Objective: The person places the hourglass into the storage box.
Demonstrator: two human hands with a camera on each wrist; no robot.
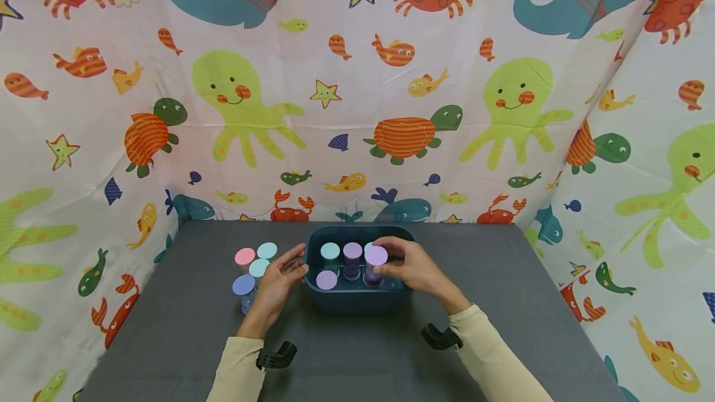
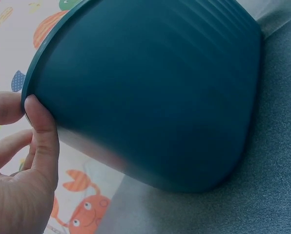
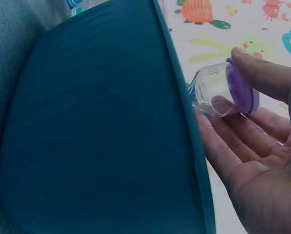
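Observation:
A dark teal plastic bin (image 1: 357, 304) stands on the table with several lidded jars inside. My left hand (image 1: 274, 290) pinches the bin's left rim between thumb and fingers, as the left wrist view shows close up on the bin wall (image 2: 150, 97). At the bin's right side, my right hand (image 1: 412, 267) holds a small clear jar (image 3: 211, 90) by its purple lid (image 1: 376, 255), tilted in the right wrist view. Within the bin are a mint-lidded jar (image 1: 330, 252), a purple-lidded jar (image 1: 352, 252) and another purple lid (image 1: 326, 280). A further mint lid is partly hidden behind the held jar.
Left of the bin, beside my left hand, stand a pink-lidded jar (image 1: 244, 257), two mint-lidded jars (image 1: 267, 250) and a blue-lidded jar (image 1: 244, 286). The grey tabletop (image 1: 491, 303) ends at a sea-animal curtain (image 1: 346, 160) behind and at the sides.

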